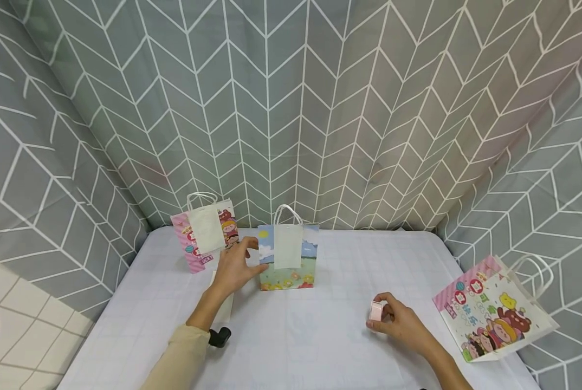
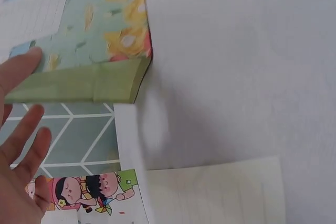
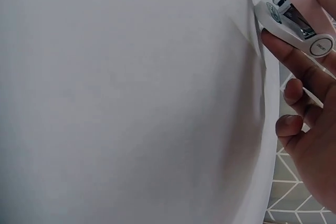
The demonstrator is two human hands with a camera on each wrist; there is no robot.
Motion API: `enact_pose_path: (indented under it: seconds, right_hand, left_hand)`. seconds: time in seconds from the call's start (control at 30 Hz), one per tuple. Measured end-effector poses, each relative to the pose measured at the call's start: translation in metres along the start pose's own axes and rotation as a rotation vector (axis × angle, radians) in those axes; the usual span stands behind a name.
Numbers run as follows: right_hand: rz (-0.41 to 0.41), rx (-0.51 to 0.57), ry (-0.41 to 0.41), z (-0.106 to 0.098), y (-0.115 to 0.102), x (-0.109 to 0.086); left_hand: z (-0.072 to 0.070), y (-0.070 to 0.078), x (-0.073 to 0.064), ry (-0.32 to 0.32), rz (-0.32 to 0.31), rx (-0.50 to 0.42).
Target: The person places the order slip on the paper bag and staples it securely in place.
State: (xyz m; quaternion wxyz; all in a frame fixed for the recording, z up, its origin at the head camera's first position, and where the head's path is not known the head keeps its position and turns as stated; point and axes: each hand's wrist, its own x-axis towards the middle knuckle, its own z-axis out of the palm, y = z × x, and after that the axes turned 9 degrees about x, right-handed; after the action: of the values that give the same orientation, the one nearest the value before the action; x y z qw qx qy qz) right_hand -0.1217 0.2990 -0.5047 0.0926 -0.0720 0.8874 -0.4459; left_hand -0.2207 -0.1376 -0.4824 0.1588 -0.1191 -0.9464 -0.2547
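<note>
A gift bag [image 1: 288, 278] with a blue sky, flowers and a white paper slip on its front stands upright at the table's middle back. My left hand [image 1: 236, 265] is at this bag's left side, thumb by its front edge and the other fingers spread apart; whether the thumb touches it is unclear. At the right, my right hand [image 1: 402, 324] holds a small pink and white stapler [image 1: 376, 311] between thumb and fingers, just over the white tabletop. In the right wrist view the stapler [image 3: 296, 17] shows its metal inside below the pink top.
A pink cartoon gift bag [image 1: 203, 261] with a paper slip stands at back left. Another cartoon gift bag [image 1: 500, 319] leans at the right edge. A pale paper strip [image 1: 224, 311] lies under my left forearm, near a black object [image 1: 220, 337]. Patterned curtains [image 1: 291, 108] enclose the table.
</note>
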Motion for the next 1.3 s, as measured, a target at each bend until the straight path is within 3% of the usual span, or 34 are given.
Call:
enact_pose_path:
  seconds: [0.33,0.57,0.8,1.1,1.3]
  right_hand:
    - [0.057,0.000,0.033,0.000,0.001,-0.013]
    - [0.037,-0.075,0.016,-0.010,0.005,-0.020]
    - [0.025,-0.131,0.030,-0.013,0.009,-0.022]
    - [-0.010,-0.202,0.105,-0.010,0.014,-0.020]
    - [-0.002,-0.206,0.098,-0.010,0.013,-0.020]
  left_hand:
    - [0.001,-0.012,0.011,0.108,-0.133,0.026]
    - [0.003,-0.017,0.017,0.186,-0.157,0.011]
    - [0.004,-0.015,0.024,0.188,-0.200,0.007]
    - [0.005,-0.016,0.029,0.207,-0.205,0.034]
    - [0.005,-0.017,0.027,0.203,-0.188,0.025]
